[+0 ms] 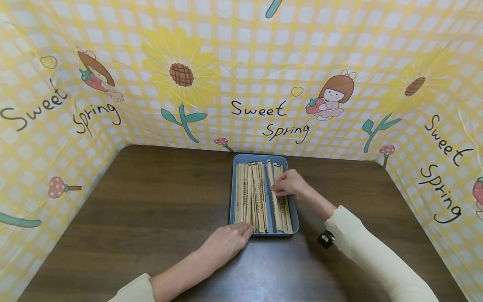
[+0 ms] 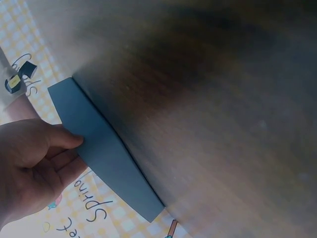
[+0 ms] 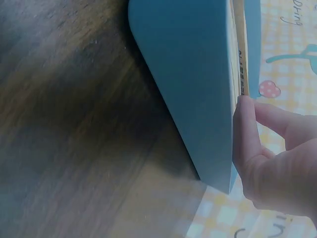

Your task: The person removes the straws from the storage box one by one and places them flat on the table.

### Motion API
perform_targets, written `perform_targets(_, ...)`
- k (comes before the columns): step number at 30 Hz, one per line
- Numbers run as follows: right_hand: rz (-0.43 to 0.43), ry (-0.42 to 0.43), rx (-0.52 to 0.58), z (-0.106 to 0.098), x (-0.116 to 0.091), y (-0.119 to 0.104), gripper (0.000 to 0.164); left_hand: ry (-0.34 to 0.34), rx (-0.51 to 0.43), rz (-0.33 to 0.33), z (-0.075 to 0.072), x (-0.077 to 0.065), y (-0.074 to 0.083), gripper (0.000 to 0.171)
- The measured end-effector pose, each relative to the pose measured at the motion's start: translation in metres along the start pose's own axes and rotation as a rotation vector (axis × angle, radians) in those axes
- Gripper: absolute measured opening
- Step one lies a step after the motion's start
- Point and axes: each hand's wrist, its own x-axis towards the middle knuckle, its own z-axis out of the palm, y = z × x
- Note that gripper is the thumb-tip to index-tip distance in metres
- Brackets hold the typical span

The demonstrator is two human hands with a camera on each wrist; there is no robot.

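A blue rectangular tray (image 1: 269, 212) lies on the table, holding several long, thin, paper-wrapped sticks (image 1: 252, 197) with dark print. They lie lengthwise in two groups, with a strip of bare tray between. My left hand (image 1: 230, 240) grips the tray's near edge; in the left wrist view its thumb rests on the outer wall (image 2: 106, 146). Over the right group, my right hand (image 1: 289, 183) pinches one paper-wrapped stick (image 1: 277, 212) with thumb and fingertips. The right wrist view shows the fingertips just above the tray's side wall (image 3: 193, 84), close to a printed stick (image 3: 241, 54).
Dark brown wooden table (image 1: 158, 197) surrounds the tray. A yellow checked cloth (image 1: 241, 75) with flowers and lettering stands behind and at both sides, near the tray's far end. A small black device (image 1: 326, 239) is on the right sleeve's cuff.
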Motion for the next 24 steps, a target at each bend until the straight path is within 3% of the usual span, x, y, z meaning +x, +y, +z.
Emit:
perform_targets(7, 0.025, -0.015, 0.036, -0.021, -0.008, 0.000, 0.026, -0.002, 0.006, 0.001, -0.001, 0.000, 0.000, 0.035)
perform_targets(24, 0.035, -0.015, 0.022, -0.063, -0.030, 0.016, 0.028, -0.020, 0.009, -0.006, 0.000, -0.001, 0.000, 0.036)
